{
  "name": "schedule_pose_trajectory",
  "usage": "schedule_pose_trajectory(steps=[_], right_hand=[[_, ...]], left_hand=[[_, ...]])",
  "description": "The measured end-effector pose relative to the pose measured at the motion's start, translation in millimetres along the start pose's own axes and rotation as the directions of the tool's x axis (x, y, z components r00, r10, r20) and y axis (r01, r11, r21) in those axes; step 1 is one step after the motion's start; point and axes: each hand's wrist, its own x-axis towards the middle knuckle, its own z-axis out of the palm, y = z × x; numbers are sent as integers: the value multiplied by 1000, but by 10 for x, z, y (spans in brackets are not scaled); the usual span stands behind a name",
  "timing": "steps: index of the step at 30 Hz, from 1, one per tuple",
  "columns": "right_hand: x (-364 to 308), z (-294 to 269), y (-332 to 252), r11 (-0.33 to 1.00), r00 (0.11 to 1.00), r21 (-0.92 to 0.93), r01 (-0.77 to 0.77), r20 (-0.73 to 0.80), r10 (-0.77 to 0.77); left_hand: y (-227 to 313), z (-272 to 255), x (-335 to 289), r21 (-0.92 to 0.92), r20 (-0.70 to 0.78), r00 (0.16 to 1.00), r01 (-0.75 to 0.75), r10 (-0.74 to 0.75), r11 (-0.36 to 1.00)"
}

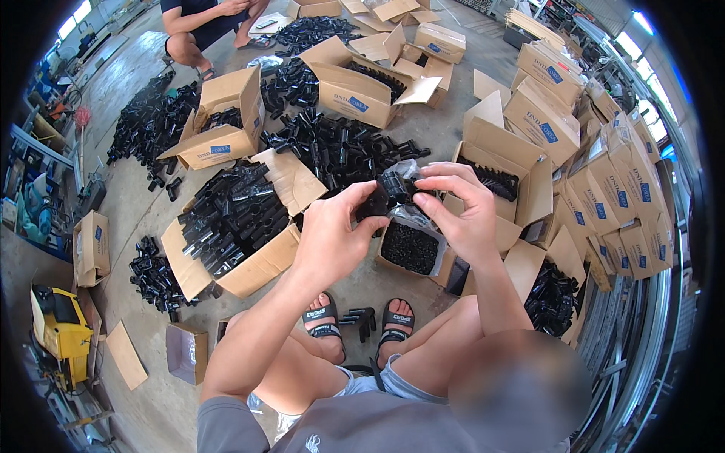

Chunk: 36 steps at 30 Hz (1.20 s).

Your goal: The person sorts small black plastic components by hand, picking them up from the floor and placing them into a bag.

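Both hands are raised in front of me at the middle of the view. A glossy black tubular plastic fitting (392, 189) sits between them. My left hand (331, 230) curls thumb and fingers around its dark left end. From the other side, my right hand (462, 205) pinches its right end between thumb and fingers; whether a separate small piece is there I cannot make out. Just below stands a small carton (387, 266) with a clear plastic liner, full of small black parts (408, 248). Behind the hands spreads a heap of black fittings (343, 147).
An open carton of black fittings (273, 266) stands left, another open carton (540, 185) right. Stacked closed cartons (604, 177) and long metal profiles (638, 340) line the right side. Several fittings (361, 318) lie between my feet. Another person (198, 30) squats at the far left.
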Motion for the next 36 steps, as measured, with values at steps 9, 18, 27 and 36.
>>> schedule_pose_trajectory(steps=[9,18,27,36], right_hand=[[-25,-9,-25,997,988,73,-16,154,4],[-54,9,-39,988,997,145,-60,48,54],[-72,0,42,980,999,193,-46,-16,50],[-354,-97,1253,843,854,164,-512,-13,521]], left_hand=[[66,-55,4,-464,230,973,112,-3,879],[71,-93,14,-627,468,865,468,-179,623],[74,12,2,-747,517,841,535,-161,394],[69,103,-1,-847,468,876,481,-112,224]])
